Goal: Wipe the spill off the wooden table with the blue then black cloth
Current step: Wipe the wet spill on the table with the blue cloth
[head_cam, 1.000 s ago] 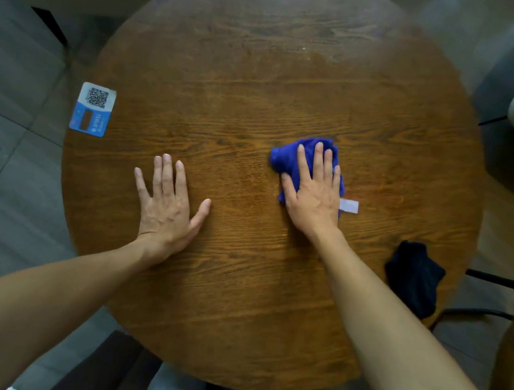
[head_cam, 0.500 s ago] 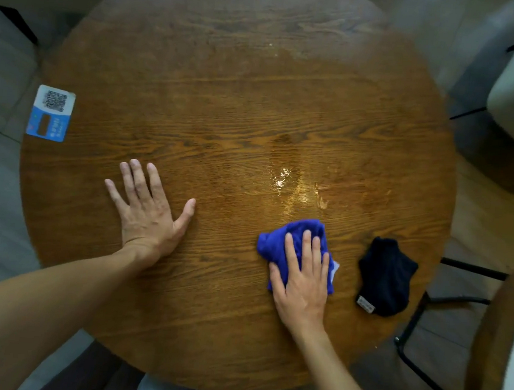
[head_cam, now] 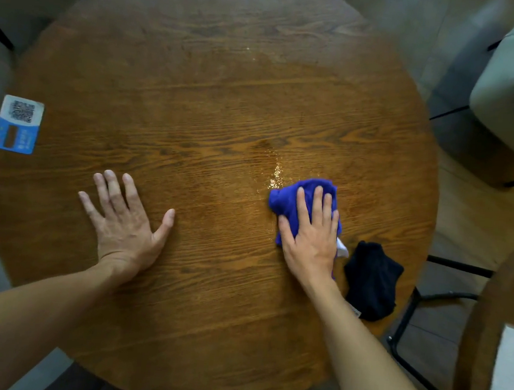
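My right hand [head_cam: 312,237] lies flat on the blue cloth [head_cam: 302,198], fingers spread a little and pressing the bunched fabric onto the table [head_cam: 226,105]; it grips nothing, only bears down. The cloth sits right of the table's middle, its far edge touching the near end of the spill [head_cam: 276,173], a thin wet streak that glints just beyond my fingertips. My left hand [head_cam: 123,220] is spread wide, palm down on bare wood well to the left, holding nothing and bracing me.

As I judge it, the blue pass is in hand and the wet patch is not yet cleared. To do it well I would keep the palm flat and the pressure even, push the cloth forward along the streak so the fabric leads over the liquid, and overlap strokes rather than smear the water sideways. The cloth is crumpled, so some of it may ride above the surface; flattening it would soak up more.

The black cloth [head_cam: 371,279] lies bunched just right of my wrist, near the table's edge, close to the blue one but apart from it. A wide sweep to the right could knock it off. A blue card [head_cam: 18,124] with a printed code sits at the far left rim, well out of the way. Chairs [head_cam: 513,93] stand beyond the table on the right.
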